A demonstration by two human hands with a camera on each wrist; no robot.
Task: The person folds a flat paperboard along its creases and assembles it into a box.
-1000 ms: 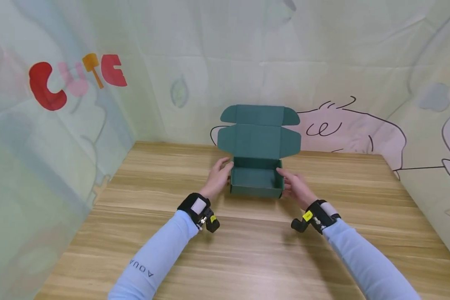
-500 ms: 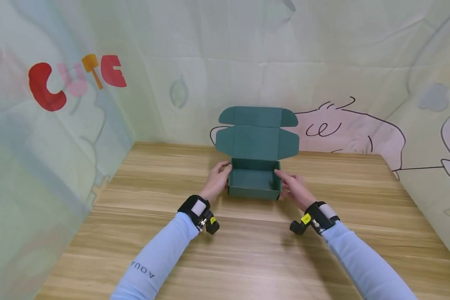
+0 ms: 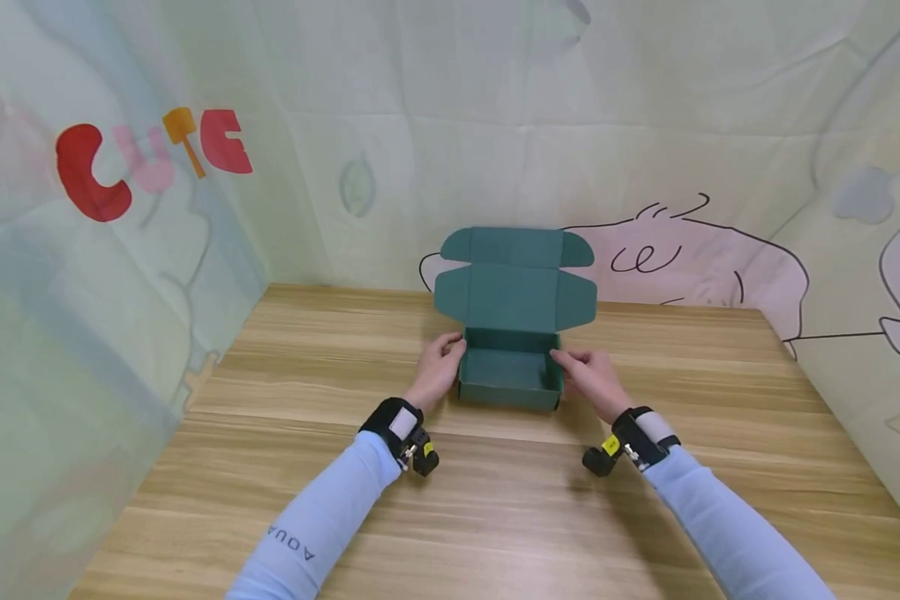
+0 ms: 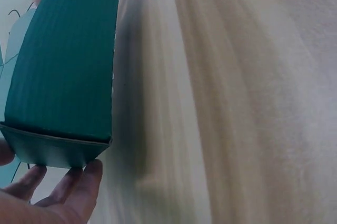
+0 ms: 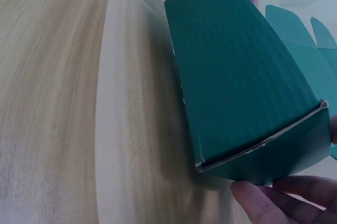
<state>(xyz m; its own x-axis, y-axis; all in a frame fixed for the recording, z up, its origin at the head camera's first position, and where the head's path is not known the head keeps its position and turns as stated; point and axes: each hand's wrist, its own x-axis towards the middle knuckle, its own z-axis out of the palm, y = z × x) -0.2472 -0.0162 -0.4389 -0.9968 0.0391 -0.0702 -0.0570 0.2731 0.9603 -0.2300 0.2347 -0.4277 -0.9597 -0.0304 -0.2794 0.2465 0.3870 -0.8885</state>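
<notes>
A green cardboard mailer box [image 3: 508, 395] faces me near the back of the table, its inside bare. The lid [image 3: 513, 296] stands raised at the rear, side flaps and tuck flap spread out. My left hand [image 3: 437, 371] holds the box's left end, thumb at the rim and fingers against the outer wall. At the opposite end, my right hand [image 3: 594, 382] grips likewise, its thumb over the rim. In the left wrist view, fingertips [image 4: 90, 174] touch the end wall's lower edge. The right wrist view shows fingers [image 5: 258, 203] under the other end and a shadow beside the box.
The wood-grain table [image 3: 495, 517] stretches toward me and to both sides. A printed cloth backdrop [image 3: 307, 192] rises directly behind it and along the left and right. Each wrist carries a strapped camera [image 3: 603, 458].
Both hands have drawn the box a little toward me, with a slight shift left. The raised lid sits lower in the head view. Both hands keep their grip.
</notes>
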